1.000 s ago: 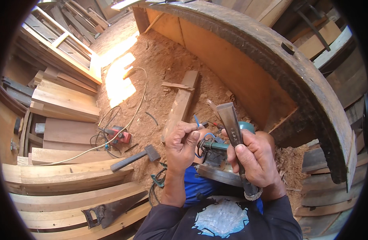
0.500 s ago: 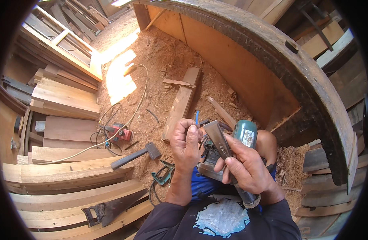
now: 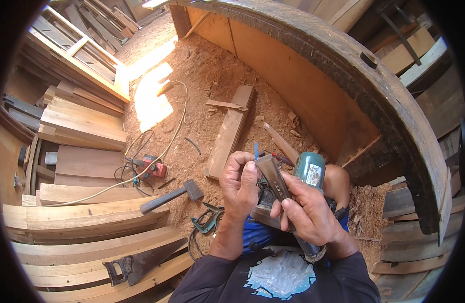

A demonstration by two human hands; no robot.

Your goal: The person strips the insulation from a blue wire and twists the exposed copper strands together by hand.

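My right hand (image 3: pixel 313 212) is wrapped round a chisel (image 3: pixel 274 175). Its broad steel blade points up and to the left, and its dark handle (image 3: pixel 310 248) slants down toward my shirt. My left hand (image 3: pixel 240 182) is raised close to the blade, with thumb and forefinger pinched together. From the pinch rises a thin blue stick (image 3: pixel 256 147); its lower part is hidden by the fingers, so I cannot tell its kind. Behind the chisel, by my leg, sits a green power tool (image 3: pixel 310 169) with a rounded motor housing.
A hammer (image 3: pixel 173 196) and a red power tool (image 3: pixel 154 167) with a cord lie left. A handsaw (image 3: pixel 141 263) rests on stacked boards (image 3: pixel 86 214). A notched timber (image 3: pixel 230 130) lies ahead on the shavings. A large curved wooden piece (image 3: pixel 384 86) stands right.
My left hand has shifted slightly right with the blue stick, closer to the chisel blade. The chisel has tilted and moved a little; both grips stay the same.
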